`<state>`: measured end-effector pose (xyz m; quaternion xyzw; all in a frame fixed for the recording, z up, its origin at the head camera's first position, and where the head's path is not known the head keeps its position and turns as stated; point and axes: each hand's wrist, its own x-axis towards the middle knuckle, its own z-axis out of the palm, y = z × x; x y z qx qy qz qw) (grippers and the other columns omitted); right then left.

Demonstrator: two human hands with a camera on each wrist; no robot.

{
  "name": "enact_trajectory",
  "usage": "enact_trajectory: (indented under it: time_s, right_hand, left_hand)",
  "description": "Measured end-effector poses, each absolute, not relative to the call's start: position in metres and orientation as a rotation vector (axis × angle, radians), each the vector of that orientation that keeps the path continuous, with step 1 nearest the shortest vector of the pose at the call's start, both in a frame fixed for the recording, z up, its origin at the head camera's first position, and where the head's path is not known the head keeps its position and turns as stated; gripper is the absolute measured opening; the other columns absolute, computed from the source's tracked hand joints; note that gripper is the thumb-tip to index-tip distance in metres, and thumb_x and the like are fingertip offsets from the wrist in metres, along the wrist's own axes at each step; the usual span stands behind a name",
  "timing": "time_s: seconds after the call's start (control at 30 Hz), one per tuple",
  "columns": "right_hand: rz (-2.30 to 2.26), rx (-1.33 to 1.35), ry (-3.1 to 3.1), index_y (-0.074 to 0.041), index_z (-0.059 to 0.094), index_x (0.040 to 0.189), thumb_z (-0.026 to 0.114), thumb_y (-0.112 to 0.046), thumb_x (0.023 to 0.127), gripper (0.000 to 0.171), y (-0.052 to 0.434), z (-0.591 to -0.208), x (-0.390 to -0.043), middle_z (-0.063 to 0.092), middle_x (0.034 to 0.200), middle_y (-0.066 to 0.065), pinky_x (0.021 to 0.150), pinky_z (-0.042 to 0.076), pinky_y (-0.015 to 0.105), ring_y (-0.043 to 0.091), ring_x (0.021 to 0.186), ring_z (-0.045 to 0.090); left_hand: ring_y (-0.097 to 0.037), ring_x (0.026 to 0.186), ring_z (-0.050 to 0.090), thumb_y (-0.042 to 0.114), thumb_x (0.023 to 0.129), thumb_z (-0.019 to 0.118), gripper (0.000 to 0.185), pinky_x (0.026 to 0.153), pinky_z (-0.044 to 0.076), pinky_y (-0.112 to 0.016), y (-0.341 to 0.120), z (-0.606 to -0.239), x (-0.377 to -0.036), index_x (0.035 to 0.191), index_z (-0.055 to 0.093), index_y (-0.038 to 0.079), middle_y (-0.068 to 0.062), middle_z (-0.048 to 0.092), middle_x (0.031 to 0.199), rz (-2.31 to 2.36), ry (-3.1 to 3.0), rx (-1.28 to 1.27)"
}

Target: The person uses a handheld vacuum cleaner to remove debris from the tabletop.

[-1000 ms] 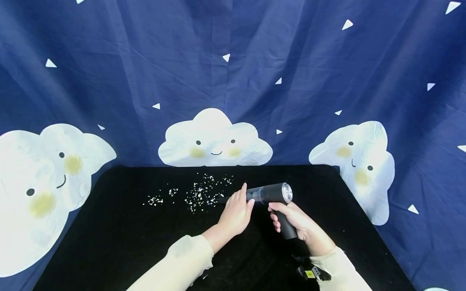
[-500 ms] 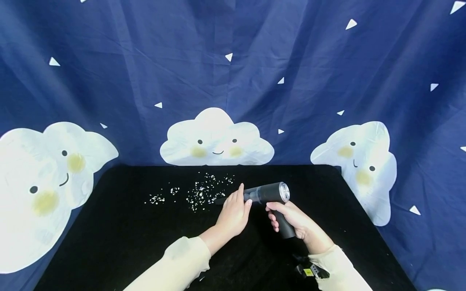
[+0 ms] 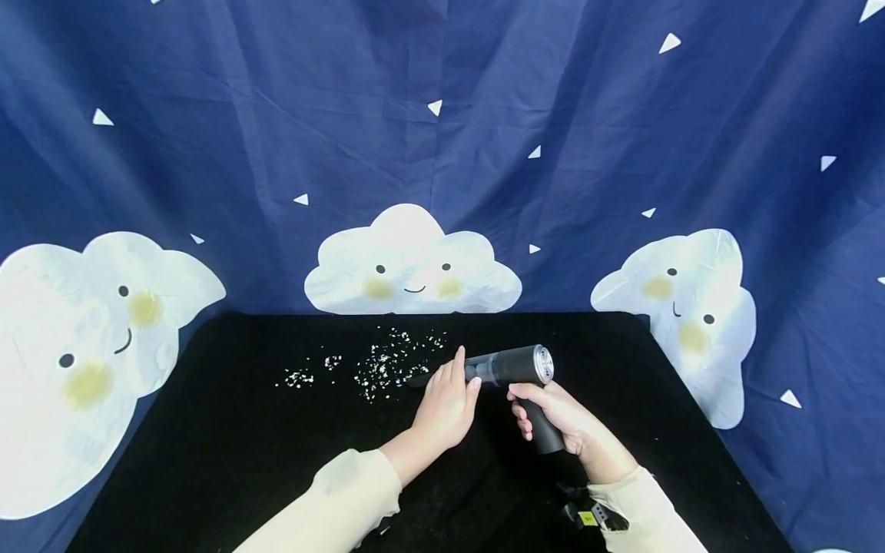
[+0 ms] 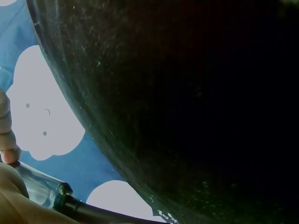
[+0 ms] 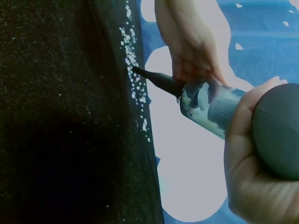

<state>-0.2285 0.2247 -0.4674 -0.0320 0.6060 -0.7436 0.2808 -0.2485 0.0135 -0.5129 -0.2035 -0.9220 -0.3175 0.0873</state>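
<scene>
Grips the handheld vacuum (image 3: 520, 367) with the right hand (image 3: 556, 418), fingers curled round the black handle (image 3: 546, 435) and thumb set high, close under the barrel. Lays the left hand (image 3: 442, 403) across the front of the tool, with fingers nearly straight and close together and thumb spread to the right, against the clear chamber (image 3: 486, 370). Touches the tool there; cannot tell how firmly.

Points the slim black nozzle (image 5: 156, 78) left, with its tip low at the near right edge of the main patch of white scraps (image 3: 379, 372). Cannot tell whether the tip meets the desk (image 3: 200, 453). Leaves two smaller clusters (image 3: 299, 379) of scraps farther left, well apart from the nozzle.

Seems to be at the collecting step, judging by the tip set against the scraps, and probably at an early stage, with so many lying loose. Cannot tell from stills whether the motor runs. Calls next, most likely, for easing the tip left and far through the dense patch, low and level, then across to the outlying clusters. May well blow or push light scraps about if swept too fast.

Farther out, wears pale sleeves (image 3: 353, 491) and, at the right cuff, a small dark device (image 3: 598, 518) with a yellow label. Faces a blue curtain (image 3: 442, 46) on the far side, printed with smiling white clouds (image 3: 408, 240).
</scene>
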Motion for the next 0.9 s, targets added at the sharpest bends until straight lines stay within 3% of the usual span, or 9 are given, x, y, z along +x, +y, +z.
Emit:
enact_trajectory:
  time_s: [0.57,0.9]
  right_hand:
    - [-2.082,-0.019,1.727,-0.004,0.055,0.094,0.053,-0.016,0.102,0.015,0.236,-0.465,-0.226,0.055,0.065,-0.001,0.051,0.052,0.022,0.008,0.051,0.055]
    - [-2.098,0.035,1.724,-0.005,0.055,0.094,0.054,-0.018,0.102,0.016,0.238,-0.466,-0.227,0.054,0.065,-0.001,0.052,0.052,0.022,0.008,0.052,0.055]
  left_hand:
    - [-0.034,0.145,0.033,0.035,0.110,0.029,0.060,0.118,0.026,-0.051,0.031,-0.514,-0.275,0.158,0.019,0.000,-0.019,0.036,0.156,-1.005,-2.772,-0.780]
    - [-0.030,0.146,0.032,0.033,0.110,0.031,0.059,0.119,0.024,-0.046,0.036,-0.515,-0.283,0.158,0.019,0.002,-0.018,0.035,0.158,-1.015,-2.792,-0.811]
